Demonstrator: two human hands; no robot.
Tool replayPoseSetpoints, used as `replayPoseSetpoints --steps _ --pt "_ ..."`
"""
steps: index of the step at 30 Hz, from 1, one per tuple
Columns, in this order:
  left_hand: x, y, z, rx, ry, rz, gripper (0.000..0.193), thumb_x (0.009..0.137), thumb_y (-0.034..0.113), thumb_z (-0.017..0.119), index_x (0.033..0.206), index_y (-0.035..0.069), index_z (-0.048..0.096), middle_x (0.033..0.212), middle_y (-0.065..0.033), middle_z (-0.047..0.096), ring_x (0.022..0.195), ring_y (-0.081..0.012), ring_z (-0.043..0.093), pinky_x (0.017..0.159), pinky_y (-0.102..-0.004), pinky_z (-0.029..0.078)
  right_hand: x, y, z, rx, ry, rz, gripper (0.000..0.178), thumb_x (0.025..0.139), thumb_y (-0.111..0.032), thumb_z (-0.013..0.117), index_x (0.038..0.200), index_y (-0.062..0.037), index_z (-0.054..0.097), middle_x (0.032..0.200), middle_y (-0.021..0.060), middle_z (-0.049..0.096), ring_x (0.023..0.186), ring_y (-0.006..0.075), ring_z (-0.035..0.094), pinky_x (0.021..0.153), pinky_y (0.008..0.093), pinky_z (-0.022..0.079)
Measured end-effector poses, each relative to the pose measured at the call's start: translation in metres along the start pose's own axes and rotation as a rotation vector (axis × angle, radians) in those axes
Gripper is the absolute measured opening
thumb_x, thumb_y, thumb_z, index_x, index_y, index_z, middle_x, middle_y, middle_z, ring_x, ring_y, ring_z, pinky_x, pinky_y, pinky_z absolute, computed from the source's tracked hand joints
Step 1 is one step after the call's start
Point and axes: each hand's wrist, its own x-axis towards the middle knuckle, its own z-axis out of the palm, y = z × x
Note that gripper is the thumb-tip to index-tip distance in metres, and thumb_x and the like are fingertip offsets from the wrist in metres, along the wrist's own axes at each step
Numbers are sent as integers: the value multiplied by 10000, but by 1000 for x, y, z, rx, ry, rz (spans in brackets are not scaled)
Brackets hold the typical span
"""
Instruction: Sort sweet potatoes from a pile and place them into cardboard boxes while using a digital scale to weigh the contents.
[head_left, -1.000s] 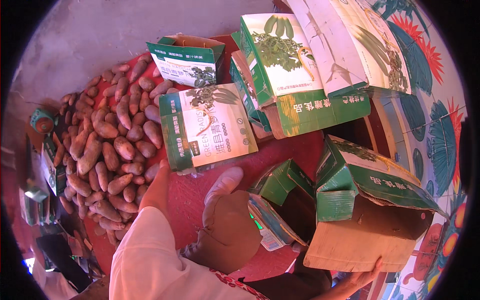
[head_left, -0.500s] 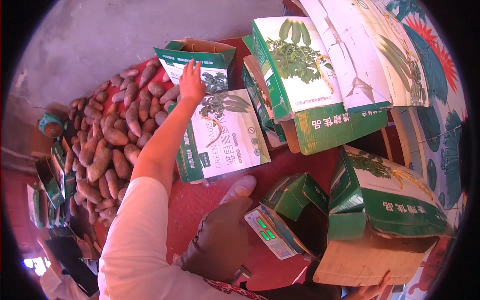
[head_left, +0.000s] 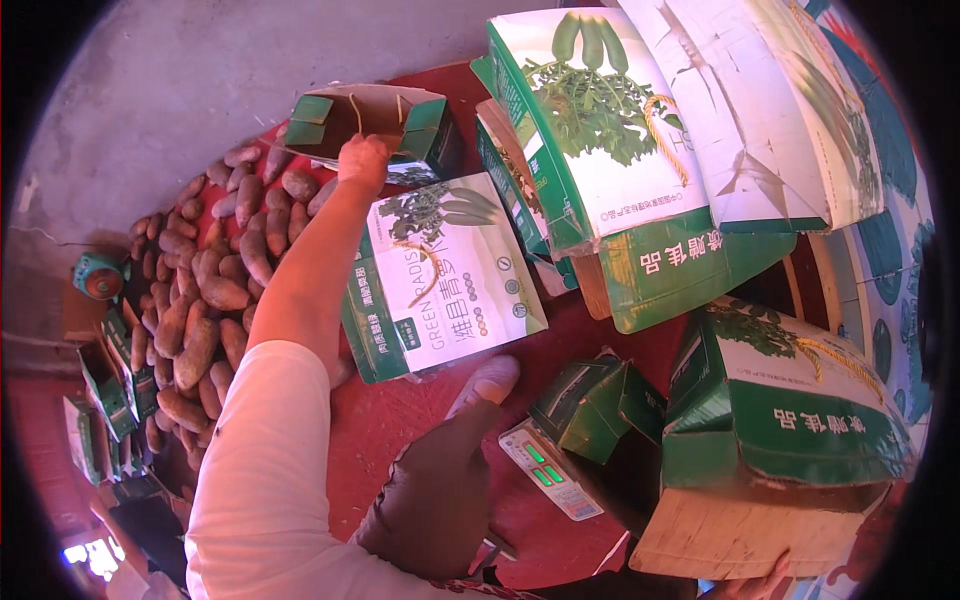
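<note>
My left hand [head_left: 362,160] is stretched far forward, its fingers curled over the near flap of an open green and brown carton [head_left: 405,115]. A pile of reddish sweet potatoes [head_left: 205,300] lies to the left of my arm. A closed green-and-white carton with a radish picture [head_left: 445,270] lies just right of it. At the lower right, only the fingers of my right hand [head_left: 765,583] show, gripping the brown underside of a tilted green-and-white carton [head_left: 790,420].
A small digital scale [head_left: 550,470] lies on the red mat [head_left: 400,430] beside my shoe [head_left: 487,383]. An open green carton [head_left: 600,410] stands by it. Large cartons [head_left: 640,160] are stacked at the upper right. Small green boxes [head_left: 105,390] line the left edge.
My left arm has swung from the sweet potato pile forward to the open carton at the far side. The tilted carton at the lower right has come nearer.
</note>
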Motion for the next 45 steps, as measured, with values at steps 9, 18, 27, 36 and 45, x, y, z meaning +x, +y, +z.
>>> replayPoseSetpoints --steps 9,18,27,36,45 --pt "-18 -107 -123 27 544 -248 159 768 284 613 762 128 583 777 -58 584 725 -246 585 623 -380 481 36 11 -47 284 -466 296 554 823 -225 560 1274 39 376 1273 159 458 1160 275 440 1001 424 326" --pt "-133 -140 -294 -1339 926 -579 206 817 191 655 912 11 626 760 -36 637 638 -89 582 564 -229 470 50 25 -52 358 -614 293 461 854 -196 535 1224 58 429 1240 166 491 1149 264 461 980 418 353" --pt "-155 -181 -272 -1834 518 -859 273 785 153 669 968 -29 579 897 -112 636 719 -209 618 643 -319 520 37 15 -32 341 -557 290 451 861 -184 536 1229 53 426 1225 164 506 1138 269 481 957 421 388" --pt "-180 -98 -94 -1807 -86 -1228 456 774 224 688 1129 -8 523 1004 -110 610 890 -234 601 763 -373 513 41 22 -38 381 -577 330 476 847 -152 559 1251 46 404 1228 159 504 1131 265 491 954 417 396" --pt "-150 -63 -64 -1375 196 -896 333 796 101 602 1118 29 554 916 -107 637 820 -204 608 759 -314 471 31 14 -31 384 -617 367 469 843 -146 555 1245 49 414 1237 153 499 1134 258 488 964 408 388"
